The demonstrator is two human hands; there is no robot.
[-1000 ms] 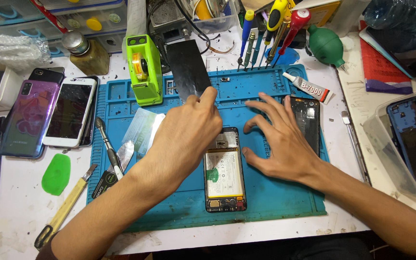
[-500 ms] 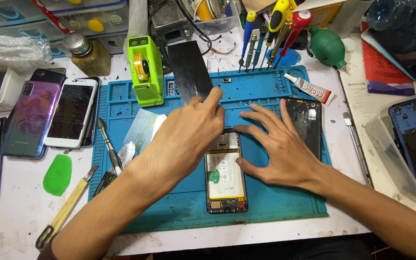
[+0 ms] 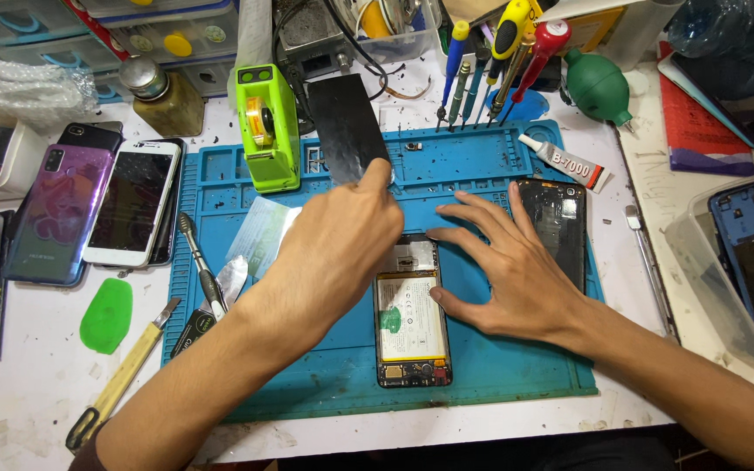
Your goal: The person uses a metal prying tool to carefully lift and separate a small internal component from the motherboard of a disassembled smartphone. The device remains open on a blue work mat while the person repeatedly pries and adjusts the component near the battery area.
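We see the left hand (image 3: 342,240) pinching the lower corner of a thin black rectangular panel (image 3: 348,126) at upper centre, lifting it clear of the opened phone with its exposed battery (image 3: 410,316), which lies mid-frame. The right hand (image 3: 517,275), fingers spread flat and holding nothing, braces that phone's right edge to steady it. Everything sits on a blue silicone repair mat (image 3: 499,375) on a cluttered white workbench (image 3: 37,410), with a green tape dispenser (image 3: 267,128) above.

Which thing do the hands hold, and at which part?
The left hand pinches the black rectangular panel by its lower corner. The right hand holds nothing, only touching the opened phone.
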